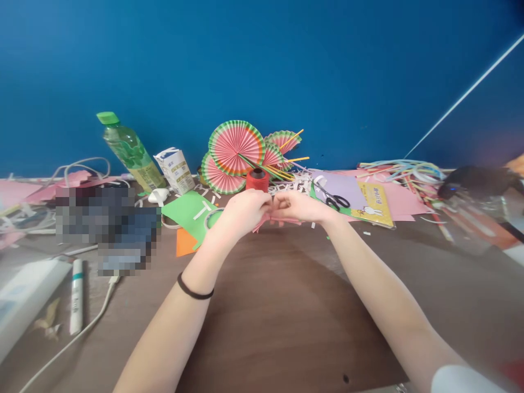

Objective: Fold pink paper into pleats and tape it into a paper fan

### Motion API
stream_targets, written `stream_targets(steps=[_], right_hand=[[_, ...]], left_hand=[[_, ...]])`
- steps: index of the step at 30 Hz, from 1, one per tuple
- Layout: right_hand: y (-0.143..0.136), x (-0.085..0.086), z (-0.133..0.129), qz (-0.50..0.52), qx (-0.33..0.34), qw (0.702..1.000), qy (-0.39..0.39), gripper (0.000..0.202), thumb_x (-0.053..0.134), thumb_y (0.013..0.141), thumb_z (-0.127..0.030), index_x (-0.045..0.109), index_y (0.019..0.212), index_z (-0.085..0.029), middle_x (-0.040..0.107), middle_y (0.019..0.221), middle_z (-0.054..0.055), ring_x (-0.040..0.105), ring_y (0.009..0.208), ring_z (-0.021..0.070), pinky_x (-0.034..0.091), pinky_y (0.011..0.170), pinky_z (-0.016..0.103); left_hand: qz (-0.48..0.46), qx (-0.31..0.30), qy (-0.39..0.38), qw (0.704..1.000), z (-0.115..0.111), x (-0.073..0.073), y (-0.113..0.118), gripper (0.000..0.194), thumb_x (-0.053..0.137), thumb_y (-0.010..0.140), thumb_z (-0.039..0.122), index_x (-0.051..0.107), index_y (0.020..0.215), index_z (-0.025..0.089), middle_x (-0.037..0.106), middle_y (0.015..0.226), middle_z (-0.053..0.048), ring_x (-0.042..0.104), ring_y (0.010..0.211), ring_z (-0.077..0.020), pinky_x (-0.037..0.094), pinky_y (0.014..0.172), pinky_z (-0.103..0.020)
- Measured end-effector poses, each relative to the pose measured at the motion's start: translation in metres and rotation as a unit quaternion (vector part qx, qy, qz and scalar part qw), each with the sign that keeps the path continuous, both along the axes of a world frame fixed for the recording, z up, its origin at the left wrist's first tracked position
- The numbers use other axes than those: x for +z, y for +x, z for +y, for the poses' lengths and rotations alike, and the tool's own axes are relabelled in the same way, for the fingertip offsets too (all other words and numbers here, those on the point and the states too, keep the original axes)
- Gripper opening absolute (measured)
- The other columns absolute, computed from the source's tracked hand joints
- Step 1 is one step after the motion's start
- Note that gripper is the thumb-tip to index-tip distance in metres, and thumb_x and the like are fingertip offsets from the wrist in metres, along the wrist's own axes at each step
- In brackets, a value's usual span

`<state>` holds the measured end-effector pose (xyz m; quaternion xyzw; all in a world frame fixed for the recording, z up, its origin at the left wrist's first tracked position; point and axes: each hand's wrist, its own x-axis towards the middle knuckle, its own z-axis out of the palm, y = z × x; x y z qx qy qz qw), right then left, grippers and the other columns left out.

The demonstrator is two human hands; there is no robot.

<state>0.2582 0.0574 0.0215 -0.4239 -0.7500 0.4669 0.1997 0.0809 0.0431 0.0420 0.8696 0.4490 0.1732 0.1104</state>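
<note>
At the centre of a brown table [286, 305], two bare hands meet, fingertips nearly touching. The left hand [242, 214], with a black band at its wrist, and the right hand [301, 207] both pinch a pleated pink paper strip [272, 220]. The fingers of each hand are closed on it, left from nine o'clock and right from three o'clock. The strip lies just above the table with its long axis running left to right, its ends poking out below the knuckles. Both hands look equally near it; most of it is hidden by the fingers.

Just beyond the fingers, at twelve o'clock, stands a red spool [257, 179]. Behind that, finished pink-and-green paper fans [236, 147] lean at a blue wall. At one o'clock lie black scissors [337, 201] on lilac paper. At ten o'clock lies a green paper sheet [186, 212], and farther off a green bottle [130, 151] and a small carton [175, 170]. A white pen [76, 296] lies at eight o'clock.
</note>
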Motion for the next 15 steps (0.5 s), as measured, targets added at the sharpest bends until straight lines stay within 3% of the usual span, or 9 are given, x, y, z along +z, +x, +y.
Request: stream_targets(steps=[3, 8, 12, 15], right_hand=[[0.0, 0.005, -0.004, -0.02, 0.096, 0.994, -0.045, 0.016, 0.062, 0.072, -0.03, 0.058, 0.074, -0.015, 0.069, 0.076, 0.003, 0.062, 0.06, 0.0103, 0.038, 0.044, 0.017], [0.001, 0.012, -0.009, -0.015, 0.173, 0.976, -0.134, 0.017, 0.067, 0.068, -0.028, 0.06, 0.073, -0.014, 0.07, 0.072, 0.004, 0.06, 0.054, 0.0083, 0.031, 0.038, 0.015], [0.003, 0.013, -0.01, 0.066, 0.181, 0.969, -0.152, 0.019, 0.069, 0.069, -0.028, 0.056, 0.071, -0.013, 0.07, 0.072, 0.004, 0.058, 0.05, 0.0067, 0.033, 0.038, 0.015], [0.005, 0.012, -0.009, 0.139, 0.14, 0.972, -0.125, 0.023, 0.07, 0.068, -0.03, 0.054, 0.071, -0.014, 0.069, 0.068, 0.003, 0.057, 0.048, 0.0072, 0.038, 0.041, 0.016]], left_hand=[[0.026, -0.017, -0.052, 0.998, -0.003, 0.001, -0.003, 0.02, 0.046, 0.074, 0.02, 0.064, 0.067, 0.02, 0.062, 0.068, -0.003, 0.052, 0.063, -0.0161, 0.031, 0.055, -0.025], [-0.037, -0.079, -0.256, 0.963, 0.001, 0.004, -0.014, 0.013, 0.055, 0.068, 0.024, 0.068, 0.07, 0.022, 0.064, 0.065, 0.002, 0.054, 0.059, -0.0132, 0.035, 0.053, -0.022], [-0.127, -0.134, -0.382, 0.906, 0.011, -0.005, -0.021, 0.012, 0.062, 0.065, 0.027, 0.069, 0.069, 0.019, 0.066, 0.067, -0.001, 0.058, 0.063, -0.0143, 0.04, 0.057, -0.021], [-0.252, -0.113, -0.429, 0.86, 0.014, -0.017, -0.02, 0.011, 0.066, 0.061, 0.026, 0.068, 0.067, 0.017, 0.064, 0.062, -0.002, 0.058, 0.06, -0.0143, 0.043, 0.056, -0.023]])
